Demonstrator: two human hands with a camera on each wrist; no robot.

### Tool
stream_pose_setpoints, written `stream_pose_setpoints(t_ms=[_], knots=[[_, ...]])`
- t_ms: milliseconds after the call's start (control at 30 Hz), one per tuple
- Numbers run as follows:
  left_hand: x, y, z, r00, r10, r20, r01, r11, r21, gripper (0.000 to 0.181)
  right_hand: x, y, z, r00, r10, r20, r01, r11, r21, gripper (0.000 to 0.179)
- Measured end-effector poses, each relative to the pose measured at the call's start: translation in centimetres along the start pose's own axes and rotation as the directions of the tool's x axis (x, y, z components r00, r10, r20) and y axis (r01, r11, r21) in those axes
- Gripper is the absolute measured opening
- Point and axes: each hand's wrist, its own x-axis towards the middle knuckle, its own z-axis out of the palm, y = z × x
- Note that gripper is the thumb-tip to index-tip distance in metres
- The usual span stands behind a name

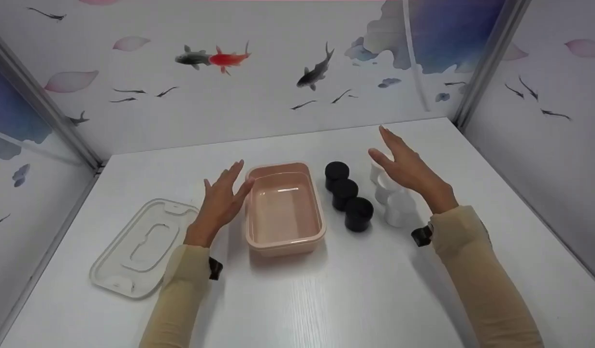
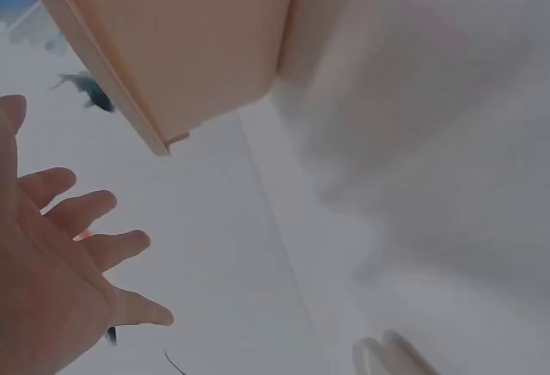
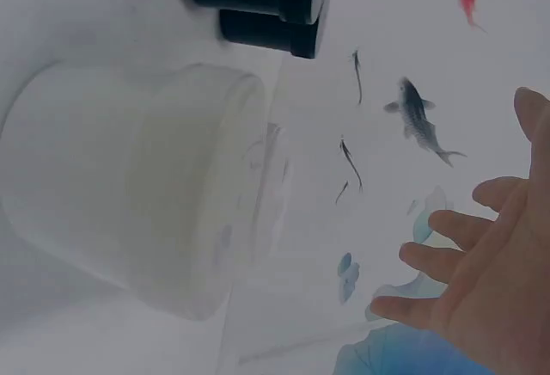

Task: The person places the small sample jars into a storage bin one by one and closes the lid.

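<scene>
A pink rectangular tub (image 1: 285, 244), with no lid on it, stands mid-table, and its side wall (image 2: 185, 39) fills the top of the left wrist view. My left hand (image 1: 222, 200) is held at the tub's left rim with fingers spread, the thumb overlapping that rim in the head view. My right hand (image 1: 406, 166) is raised over a row of white jars (image 1: 399, 210), fingers extended and holding nothing. One white jar (image 3: 129, 186) looms large in the right wrist view. Three black jars (image 1: 358, 214) line up between the tub and the white ones.
A whitish translucent lid (image 1: 142, 251) lies flat on the white table (image 1: 297, 309) at left, partly hidden by my left forearm. Printed panels with fish (image 1: 316, 72) wall the table at the back and both sides.
</scene>
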Motion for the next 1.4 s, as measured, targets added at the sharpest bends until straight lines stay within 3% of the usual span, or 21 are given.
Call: stream_pose_setpoints(t_ms=[167,300,433,700,867,1067,1133,1267,1400], knots=[[-1.1,0.3,0.1,0.999,-0.052,-0.017,0.048,0.979,-0.198,0.065,-1.4,1.0,-0.1,1.000,0.018,0.009,-0.019,0.992,0.125,0.087],[-1.8,0.7,0.1,0.995,-0.098,-0.003,0.090,0.924,-0.371,0.062,-2.5,2.3,-0.2,0.999,-0.011,0.032,0.002,0.967,0.255,0.083],[-2.3,0.7,0.5,0.993,-0.117,0.014,0.110,0.880,-0.462,0.058,-3.3,3.6,-0.2,0.999,-0.036,0.035,0.023,0.949,0.313,0.079],[-2.5,0.1,1.1,0.977,-0.203,0.060,0.206,0.841,-0.500,0.055,-5.1,5.8,-0.7,0.992,0.005,0.128,-0.049,0.938,0.343,0.089],[-2.6,-0.3,1.3,0.957,-0.271,0.108,0.284,0.784,-0.553,0.055,-6.0,6.7,-1.1,0.977,0.051,0.207,-0.122,0.929,0.348,0.093],[-2.5,-0.6,1.4,0.929,-0.323,0.180,0.365,0.720,-0.590,0.057,-6.3,7.1,-0.7,0.957,0.083,0.277,-0.175,0.929,0.327,0.080],[-2.4,-0.6,1.5,0.924,-0.331,0.193,0.378,0.708,-0.597,0.056,-6.4,7.3,-0.5,0.952,0.082,0.294,-0.178,0.932,0.315,0.076],[-2.3,-0.6,1.6,0.920,-0.332,0.209,0.389,0.708,-0.589,0.056,-6.4,7.4,-0.3,0.946,0.075,0.317,-0.172,0.941,0.292,0.073],[-2.3,-0.5,1.6,0.906,-0.345,0.244,0.422,0.698,-0.578,0.056,-6.3,7.7,0.2,0.940,0.068,0.334,-0.165,0.949,0.269,0.074]])
